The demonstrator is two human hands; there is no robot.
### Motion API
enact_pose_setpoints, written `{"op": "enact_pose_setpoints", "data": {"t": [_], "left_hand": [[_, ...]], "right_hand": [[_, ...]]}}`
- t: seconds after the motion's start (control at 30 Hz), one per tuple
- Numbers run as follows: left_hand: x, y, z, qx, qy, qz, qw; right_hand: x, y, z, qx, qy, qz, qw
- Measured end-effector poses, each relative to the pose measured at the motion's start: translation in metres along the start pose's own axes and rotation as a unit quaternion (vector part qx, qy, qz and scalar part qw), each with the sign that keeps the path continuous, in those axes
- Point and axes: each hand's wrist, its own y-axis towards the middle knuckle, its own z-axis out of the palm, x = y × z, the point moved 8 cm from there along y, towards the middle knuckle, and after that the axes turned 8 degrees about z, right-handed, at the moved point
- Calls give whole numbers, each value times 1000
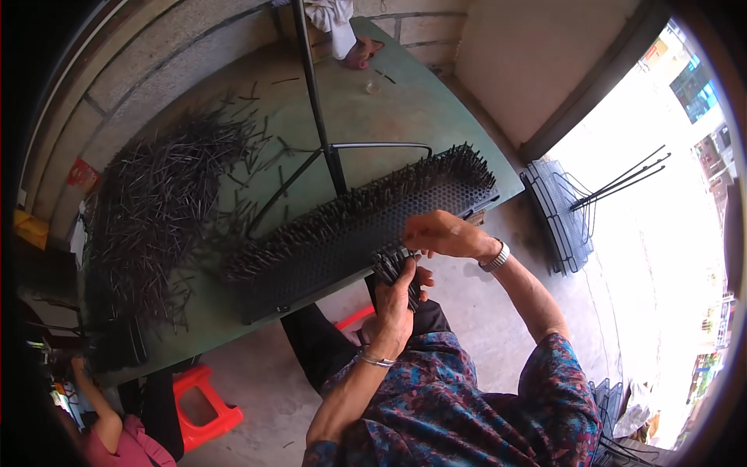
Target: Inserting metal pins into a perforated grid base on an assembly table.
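below, green table (381, 117) with black sticks (163, 187), block wall (226, 39) alongside

The place is looking like a small workshop: left of the left hand (395, 303), black sticks (159, 202) are lying heaped on a green worktable (436, 101), and ahead a perforated tray (342, 233) is bristling with more. Beyond the right hand (447, 234), a doorway (622, 117) is facing outdoors.
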Motion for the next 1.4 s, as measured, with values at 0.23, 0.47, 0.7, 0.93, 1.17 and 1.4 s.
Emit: {"op": "enact_pose_setpoints", "data": {"t": [0.23, 0.47, 0.7, 0.93, 1.17, 1.4], "left_hand": [[3, 7, 3, -40, -35, -8, 999], [24, 22, -6, -41, -61, -48, 996], [25, 22, -4, -37, -108, -41, 993], [23, 18, -6, -51, -102, -39, 993], [23, 18, -8, -50, -98, -28, 994], [16, 15, -2, -34, -106, -17, 994]], "right_hand": [[17, -12, -26, -67, 31, -3, 997], [38, -14, -77, -370, -144, -132, 908], [19, 1, -78, -364, -92, -159, 913], [21, 3, -77, -336, -136, -174, 916], [12, 14, -63, -333, -264, -205, 882], [21, 9, -54, -408, -405, -152, 804]]}}
